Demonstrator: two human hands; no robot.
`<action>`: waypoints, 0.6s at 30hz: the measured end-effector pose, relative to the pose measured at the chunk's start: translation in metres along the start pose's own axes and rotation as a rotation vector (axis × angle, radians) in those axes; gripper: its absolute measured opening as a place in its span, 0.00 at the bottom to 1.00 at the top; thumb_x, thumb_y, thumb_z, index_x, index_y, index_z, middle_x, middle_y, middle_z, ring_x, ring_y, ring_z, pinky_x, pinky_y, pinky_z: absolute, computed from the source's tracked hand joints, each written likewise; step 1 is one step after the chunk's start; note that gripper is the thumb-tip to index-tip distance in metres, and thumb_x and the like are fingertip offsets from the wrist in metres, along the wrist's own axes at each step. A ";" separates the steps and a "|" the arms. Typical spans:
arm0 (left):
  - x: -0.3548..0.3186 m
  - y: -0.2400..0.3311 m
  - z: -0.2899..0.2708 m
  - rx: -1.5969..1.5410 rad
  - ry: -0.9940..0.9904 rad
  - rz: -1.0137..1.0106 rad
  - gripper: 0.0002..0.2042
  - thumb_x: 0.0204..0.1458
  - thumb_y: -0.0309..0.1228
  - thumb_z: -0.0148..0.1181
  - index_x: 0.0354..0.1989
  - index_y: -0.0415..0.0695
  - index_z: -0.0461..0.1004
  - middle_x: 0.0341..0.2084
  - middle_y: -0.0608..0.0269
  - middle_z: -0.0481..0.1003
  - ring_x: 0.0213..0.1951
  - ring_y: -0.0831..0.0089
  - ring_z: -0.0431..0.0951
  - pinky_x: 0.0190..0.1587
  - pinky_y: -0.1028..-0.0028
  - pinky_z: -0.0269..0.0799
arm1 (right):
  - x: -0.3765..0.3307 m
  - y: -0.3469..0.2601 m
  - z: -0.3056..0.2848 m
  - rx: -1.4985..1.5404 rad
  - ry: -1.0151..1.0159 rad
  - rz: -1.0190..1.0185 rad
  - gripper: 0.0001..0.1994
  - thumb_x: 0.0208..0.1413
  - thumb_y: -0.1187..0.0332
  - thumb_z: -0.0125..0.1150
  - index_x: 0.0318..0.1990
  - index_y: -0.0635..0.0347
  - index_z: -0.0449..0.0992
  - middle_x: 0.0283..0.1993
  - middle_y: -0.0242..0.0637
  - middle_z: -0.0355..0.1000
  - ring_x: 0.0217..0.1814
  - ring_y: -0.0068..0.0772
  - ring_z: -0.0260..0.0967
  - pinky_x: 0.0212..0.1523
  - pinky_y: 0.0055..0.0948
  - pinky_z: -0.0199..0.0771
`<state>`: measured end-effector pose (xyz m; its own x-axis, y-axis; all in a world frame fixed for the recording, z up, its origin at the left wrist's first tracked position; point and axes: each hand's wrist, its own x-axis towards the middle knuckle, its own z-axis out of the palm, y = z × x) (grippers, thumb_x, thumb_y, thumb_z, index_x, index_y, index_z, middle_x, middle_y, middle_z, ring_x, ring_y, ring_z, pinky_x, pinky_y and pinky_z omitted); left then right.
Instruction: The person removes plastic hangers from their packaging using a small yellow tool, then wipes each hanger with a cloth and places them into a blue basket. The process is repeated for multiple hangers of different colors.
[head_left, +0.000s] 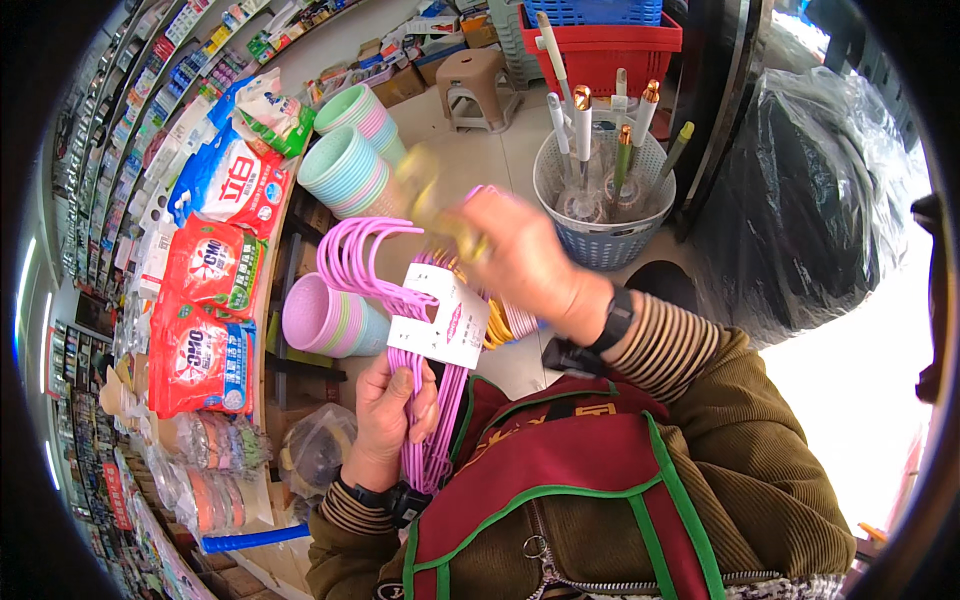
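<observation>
My left hand [393, 405] grips a bundle of pink plastic clothes hangers [352, 250], held upright with their curved hooks at the top. A white card label [445, 315] wraps the bundle just above that hand. Over the hooks, my right hand [525, 255] is closed on a yellowish cloth [432, 195], which is smeared by motion. I cannot tell whether the cloth touches the hangers. Behind the card, yellow hoops [498, 328] partly show.
Stacked pastel plastic cups or bins [345, 172] and a pink one [318, 315] stand left of the hangers. Red detergent bags [205, 355] line the left shelf. Ahead are a grey basket of brush handles [600, 232], a brown stool [478, 88] and red baskets [600, 60]. Plastic-wrapped black goods [800, 200] stand right.
</observation>
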<state>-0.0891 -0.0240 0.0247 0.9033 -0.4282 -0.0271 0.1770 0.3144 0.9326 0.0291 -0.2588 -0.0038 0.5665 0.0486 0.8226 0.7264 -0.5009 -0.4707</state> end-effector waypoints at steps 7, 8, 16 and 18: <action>-0.008 -0.008 0.005 0.093 -0.019 0.013 0.16 0.66 0.40 0.52 0.39 0.36 0.68 0.11 0.63 0.62 0.06 0.77 0.58 0.08 0.76 0.54 | -0.007 0.079 0.012 -0.418 -0.298 0.589 0.10 0.60 0.63 0.55 0.44 0.55 0.78 0.39 0.49 0.75 0.41 0.57 0.74 0.40 0.49 0.75; -0.007 -0.007 0.003 0.073 -0.007 0.030 0.16 0.66 0.40 0.52 0.39 0.36 0.69 0.12 0.62 0.63 0.07 0.76 0.59 0.09 0.76 0.55 | -0.010 0.095 0.010 -0.388 -0.469 0.731 0.12 0.62 0.62 0.54 0.46 0.58 0.77 0.39 0.52 0.77 0.39 0.55 0.76 0.39 0.45 0.75; 0.013 -0.009 -0.007 -0.074 0.068 0.086 0.18 0.69 0.42 0.43 0.39 0.39 0.70 0.12 0.67 0.62 0.05 0.79 0.58 0.06 0.78 0.53 | -0.023 0.056 0.006 0.137 0.222 0.595 0.12 0.57 0.61 0.63 0.37 0.63 0.75 0.32 0.50 0.75 0.36 0.57 0.74 0.38 0.44 0.74; 0.015 -0.008 -0.005 -0.081 0.087 0.096 0.18 0.69 0.42 0.43 0.39 0.39 0.70 0.12 0.67 0.63 0.05 0.79 0.59 0.06 0.78 0.53 | -0.034 0.025 0.013 0.081 0.038 0.390 0.10 0.55 0.71 0.64 0.43 0.63 0.75 0.35 0.48 0.74 0.37 0.44 0.75 0.42 0.36 0.75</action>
<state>-0.0747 -0.0290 0.0147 0.9475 -0.3187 0.0264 0.1160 0.4192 0.9004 0.0332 -0.2618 -0.0474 0.7923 -0.1647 0.5874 0.4886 -0.4053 -0.7726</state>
